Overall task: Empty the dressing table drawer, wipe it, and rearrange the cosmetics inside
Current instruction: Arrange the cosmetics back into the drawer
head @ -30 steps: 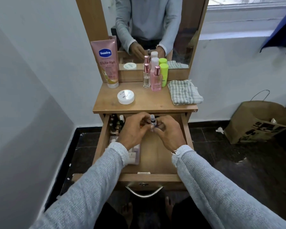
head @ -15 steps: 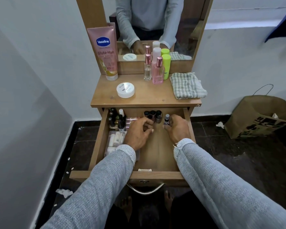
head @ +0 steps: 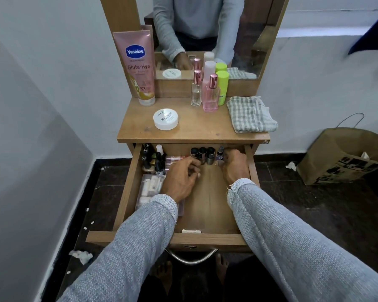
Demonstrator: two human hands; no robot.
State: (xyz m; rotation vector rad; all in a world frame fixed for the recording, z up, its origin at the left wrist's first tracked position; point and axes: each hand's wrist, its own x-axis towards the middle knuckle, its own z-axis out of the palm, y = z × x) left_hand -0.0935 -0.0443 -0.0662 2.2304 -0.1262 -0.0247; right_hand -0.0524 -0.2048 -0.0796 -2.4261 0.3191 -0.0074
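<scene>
Here our right hand (head: 234,165) reaches to the back right corner of the open drawer (head: 207,205), fingers curled around a small dark-capped bottle (head: 220,153). Our left hand (head: 181,178) rests loosely curled and holding nothing, just in front of three dark nail polish bottles (head: 202,154) lined along the back wall. More bottles and a clear pouch (head: 150,188) fill the left side. Above, the table (head: 205,129) carries a white jar (head: 165,119), a pink lotion tube (head: 138,66), perfume bottles (head: 206,92) and a folded checked cloth (head: 250,113).
</scene>
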